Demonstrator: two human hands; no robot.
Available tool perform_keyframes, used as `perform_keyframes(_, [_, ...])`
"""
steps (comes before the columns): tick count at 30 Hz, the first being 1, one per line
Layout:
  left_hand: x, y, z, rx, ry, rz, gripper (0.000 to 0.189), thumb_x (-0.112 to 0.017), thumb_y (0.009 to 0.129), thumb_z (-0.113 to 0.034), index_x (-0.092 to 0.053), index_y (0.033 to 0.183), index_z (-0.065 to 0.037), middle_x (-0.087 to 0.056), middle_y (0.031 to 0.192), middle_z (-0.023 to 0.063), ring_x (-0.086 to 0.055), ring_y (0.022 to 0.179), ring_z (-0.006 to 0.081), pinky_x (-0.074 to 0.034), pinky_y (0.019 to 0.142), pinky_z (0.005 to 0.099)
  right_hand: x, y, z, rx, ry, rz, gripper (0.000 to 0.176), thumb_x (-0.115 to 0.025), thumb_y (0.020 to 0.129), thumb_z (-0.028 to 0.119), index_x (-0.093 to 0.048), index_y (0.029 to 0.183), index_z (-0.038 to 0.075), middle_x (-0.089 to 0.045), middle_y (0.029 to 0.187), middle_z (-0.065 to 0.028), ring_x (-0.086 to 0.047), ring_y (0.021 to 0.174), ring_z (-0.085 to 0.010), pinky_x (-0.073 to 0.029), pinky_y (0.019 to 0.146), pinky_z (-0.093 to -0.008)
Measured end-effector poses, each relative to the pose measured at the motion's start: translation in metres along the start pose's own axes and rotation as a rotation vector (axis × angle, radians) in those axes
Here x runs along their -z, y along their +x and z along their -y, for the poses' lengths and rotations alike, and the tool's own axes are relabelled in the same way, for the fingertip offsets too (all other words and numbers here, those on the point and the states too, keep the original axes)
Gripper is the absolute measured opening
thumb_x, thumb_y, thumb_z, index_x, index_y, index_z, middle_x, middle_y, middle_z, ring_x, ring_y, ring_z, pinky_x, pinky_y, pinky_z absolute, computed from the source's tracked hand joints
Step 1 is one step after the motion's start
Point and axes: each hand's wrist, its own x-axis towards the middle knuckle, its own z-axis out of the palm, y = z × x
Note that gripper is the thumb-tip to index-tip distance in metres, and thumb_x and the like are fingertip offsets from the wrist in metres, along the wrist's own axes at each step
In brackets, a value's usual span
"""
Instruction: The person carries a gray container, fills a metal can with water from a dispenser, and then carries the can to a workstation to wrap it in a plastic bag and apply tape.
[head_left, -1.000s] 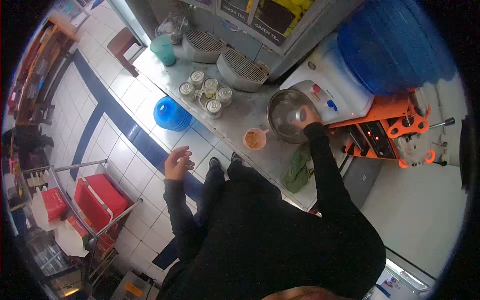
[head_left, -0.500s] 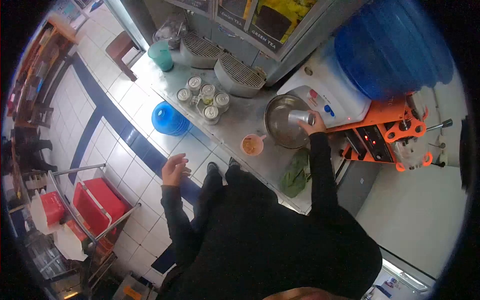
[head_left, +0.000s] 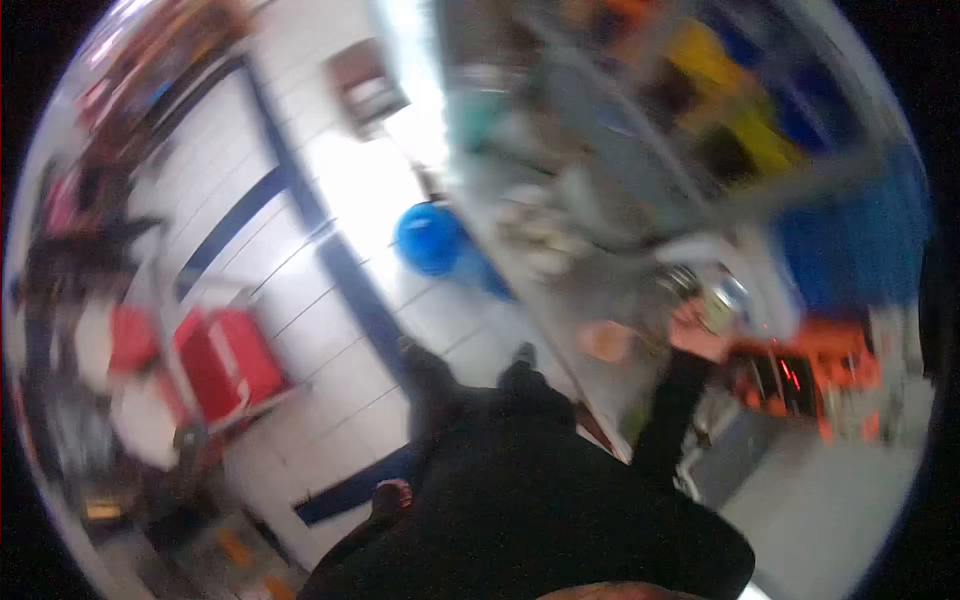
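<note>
The picture is smeared by motion. My right hand (head_left: pixel 698 332) is closed around a silver can (head_left: pixel 724 303), held at the metal bowl (head_left: pixel 680 283) on the counter. Whether the can touches the bowl cannot be made out. An orange-pink cup (head_left: pixel 606 341) stands on the counter to the left of this hand. My left hand (head_left: pixel 394 494) is low beside my body, far from the counter; its fingers are too blurred to read.
Several silver cans (head_left: pixel 545 238) stand farther along the counter (head_left: pixel 560 310). A blue water jug (head_left: pixel 428 240) is on the floor beside it. Red bins (head_left: pixel 228 362) sit in a cart at left. An orange machine (head_left: pixel 835 360) and a large blue bottle (head_left: pixel 850 240) are at right.
The view has swung, so the counter has shifted right and down in the picture. My left hand has dropped toward my body. My right hand still holds the can by the bowl.
</note>
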Motion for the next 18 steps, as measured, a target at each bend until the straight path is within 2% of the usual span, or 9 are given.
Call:
perform_keyframes(1, [-0.008, -0.005, 0.013, 0.03, -0.005, -0.015, 0.025, -0.061, 0.081, -0.028, -0.064, 0.083, -0.003, -0.063, 0.074, 0.0109, -0.061, 0.067, 0.0215, -0.048, 0.058, 0.0376, 0.083, 0.035, 0.031, -0.439, -0.091, -0.093, 0.054, -0.062, 0.071, 0.057, -0.047, 0.088, 0.007, -0.041, 0.072, -0.0059, -0.035, 0.063, -0.0165, -0.031, 0.06, -0.0315])
perform_keyframes(2, [-0.016, 0.0, 0.024, 0.055, -0.006, -0.029, 0.027, -0.061, 0.081, -0.03, -0.065, 0.085, -0.004, -0.064, 0.077, 0.0106, -0.062, 0.069, 0.0212, -0.048, 0.061, 0.0375, -0.063, 0.02, -0.047, -0.322, -0.03, 0.311, 0.06, -0.062, 0.073, 0.057, -0.051, 0.1, 0.005, -0.041, 0.075, -0.0057, -0.035, 0.065, -0.0164, -0.031, 0.06, -0.0307])
perform_keyframes(4, [-0.012, 0.018, 0.016, 0.097, -0.025, -0.061, 0.029, -0.062, 0.081, -0.033, -0.066, 0.089, -0.005, -0.065, 0.083, 0.01, -0.062, 0.075, 0.0206, -0.048, 0.067, 0.0374, -0.067, 0.037, -0.124, -0.048, -0.048, 0.225, 0.074, -0.055, 0.079, 0.062, -0.048, 0.123, 0.002, -0.043, 0.075, -0.0066, -0.036, 0.064, -0.0176, -0.033, 0.059, -0.0316])
perform_keyframes(7, [0.044, 0.076, -0.031, 0.11, 0.003, -0.112, 0.035, -0.063, 0.08, -0.037, -0.069, 0.095, -0.007, -0.067, 0.092, 0.0091, -0.063, 0.083, 0.0197, -0.049, 0.076, 0.0372, -0.111, 0.061, -0.248, -0.247, -0.378, -0.04, 0.071, -0.048, 0.083, 0.067, -0.05, 0.11, 0.001, -0.051, 0.074, -0.0104, -0.049, 0.062, -0.0221, -0.036, 0.052, -0.0368])
perform_keyframes(10, [0.14, 0.14, -0.113, -0.163, 0.464, -0.217, 0.033, -0.056, 0.085, -0.037, -0.071, 0.094, -0.008, -0.07, 0.095, 0.0094, -0.065, 0.086, 0.02, -0.05, 0.078, 0.0383, -0.167, 0.086, -0.388, -0.624, -0.233, 0.189, 0.07, -0.051, 0.08, 0.068, -0.05, 0.108, 0.003, -0.054, 0.08, -0.0095, -0.053, 0.065, -0.0208, -0.042, 0.053, -0.0353])
perform_keyframes(11, [0.164, 0.046, -0.178, -0.519, 0.252, -0.5, 0.027, -0.047, 0.087, -0.024, -0.067, 0.09, -0.006, -0.065, 0.09, 0.018, -0.062, 0.085, 0.0346, -0.049, 0.074, 0.0476, -0.184, 0.085, -0.434, -0.685, -0.066, 0.334, 0.07, -0.052, 0.079, 0.067, -0.051, 0.108, 0.004, -0.055, 0.082, -0.0091, -0.054, 0.066, -0.02, -0.043, 0.054, -0.0342])
perform_keyframes(12, [0.214, 0.1, -0.197, -0.638, 0.169, -0.45, 0.032, -0.055, 0.088, -0.034, -0.069, 0.091, -0.004, -0.067, 0.083, 0.0094, -0.063, 0.074, 0.0181, -0.051, 0.065, 0.0355, -0.211, 0.096, -0.478, -0.596, -0.458, 0.187, 0.068, -0.054, 0.079, 0.066, -0.051, 0.107, 0.005, -0.055, 0.082, -0.0083, -0.054, 0.066, -0.0192, -0.042, 0.052, -0.0327])
perform_keyframes(14, [0.268, 0.097, -0.268, -0.933, -0.246, -0.615, 0.025, -0.062, 0.085, -0.023, -0.064, 0.102, -0.004, -0.065, 0.082, 0.0069, -0.061, 0.071, 0.0163, -0.052, 0.063, 0.0332, -0.269, 0.108, -0.549, -0.473, -0.835, 0.071, 0.064, -0.057, 0.077, 0.066, -0.053, 0.105, 0.008, -0.057, 0.08, -0.0057, -0.054, 0.061, -0.018, -0.041, 0.047, -0.0314])
perform_keyframes(18, [0.39, 0.043, -0.386, -0.871, -0.593, -0.526, 0.024, -0.06, 0.088, -0.02, -0.063, 0.105, -0.004, -0.064, 0.082, 0.0065, -0.06, 0.069, 0.0124, -0.049, 0.061, 0.0276, -0.337, 0.147, -0.659, -0.881, -0.488, 0.105, 0.062, -0.056, 0.079, 0.065, -0.056, 0.106, 0.009, -0.059, 0.077, -0.0045, -0.054, 0.055, -0.0185, -0.04, 0.042, -0.0303])
